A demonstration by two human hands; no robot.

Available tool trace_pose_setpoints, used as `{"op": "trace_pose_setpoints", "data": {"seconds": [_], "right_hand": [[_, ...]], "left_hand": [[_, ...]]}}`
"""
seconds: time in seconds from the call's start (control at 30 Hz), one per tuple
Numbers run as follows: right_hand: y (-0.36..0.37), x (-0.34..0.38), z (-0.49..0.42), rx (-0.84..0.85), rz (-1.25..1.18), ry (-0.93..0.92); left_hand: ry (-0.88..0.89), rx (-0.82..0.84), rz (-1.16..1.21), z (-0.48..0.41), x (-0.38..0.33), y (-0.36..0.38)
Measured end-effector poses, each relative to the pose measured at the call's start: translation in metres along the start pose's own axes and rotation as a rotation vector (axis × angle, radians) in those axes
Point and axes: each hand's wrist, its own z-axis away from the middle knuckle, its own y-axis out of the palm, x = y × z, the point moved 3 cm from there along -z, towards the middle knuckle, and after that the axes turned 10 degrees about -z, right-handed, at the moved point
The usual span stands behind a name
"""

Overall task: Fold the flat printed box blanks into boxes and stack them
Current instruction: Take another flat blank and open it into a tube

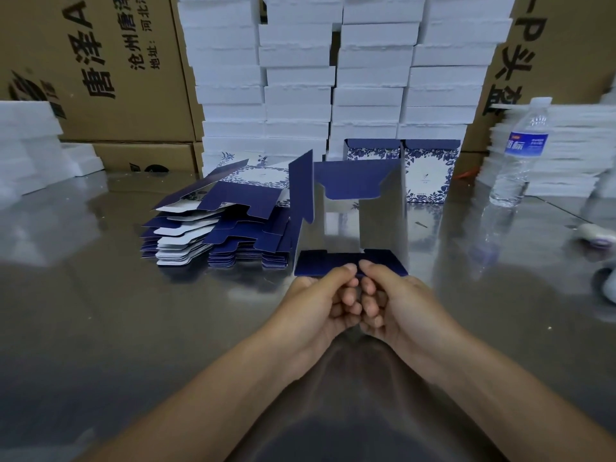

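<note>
A half-folded blue and white box blank (350,215) lies opened up on the shiny table, its far flaps standing upright. My left hand (320,298) and my right hand (390,295) meet at its near blue flap (333,261), thumbs on top and fingers curled under, pinching it. To the left lies a pile of flat printed blanks (220,228). Two folded boxes (403,168) with blue floral print stand side by side behind the blank.
A wall of white foam boxes (333,78) rises at the back, flanked by brown cartons (100,68). A water bottle (523,151) stands at the right, with white foam sheets (566,155) behind it. More white foam (26,148) sits at the far left.
</note>
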Motion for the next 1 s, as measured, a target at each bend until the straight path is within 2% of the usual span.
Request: {"op": "trace_pose_setpoints", "data": {"seconds": [0.2,0.37,0.47,0.53,0.63,0.67,0.73,0.83,0.93,1.0], "right_hand": [[-0.008,0.002,-0.004,-0.075,-0.144,0.071],[-0.013,0.004,-0.005,-0.102,-0.167,0.101],[-0.021,0.008,-0.005,-0.138,-0.095,0.093],[-0.026,0.013,-0.005,-0.190,0.175,-0.021],[-0.035,0.022,-0.002,-0.344,0.871,-0.433],[-0.036,0.024,0.000,-0.384,1.000,-0.531],[-0.040,0.025,0.000,-0.379,1.044,-0.658],[-0.039,0.025,-0.003,-0.233,0.960,-0.802],[-0.035,0.025,-0.003,-0.066,0.872,-0.809],[-0.033,0.025,-0.003,-0.004,0.854,-0.780]], "left_hand": [[-0.125,-0.087,0.115,-0.002,0.001,-0.005],[-0.228,-0.051,0.083,-0.003,-0.003,-0.012],[-0.211,-0.123,-0.055,-0.007,-0.010,-0.026],[-0.140,-0.223,-0.309,-0.008,-0.015,-0.037],[0.087,-0.444,-0.914,-0.009,-0.020,-0.053],[0.155,-0.499,-1.068,-0.008,-0.020,-0.056],[0.278,-0.558,-1.141,-0.007,-0.020,-0.059],[0.486,-0.529,-0.999,-0.009,-0.023,-0.058],[0.653,-0.425,-0.915,-0.007,-0.026,-0.054],[0.706,-0.353,-0.942,-0.006,-0.024,-0.052]]}}
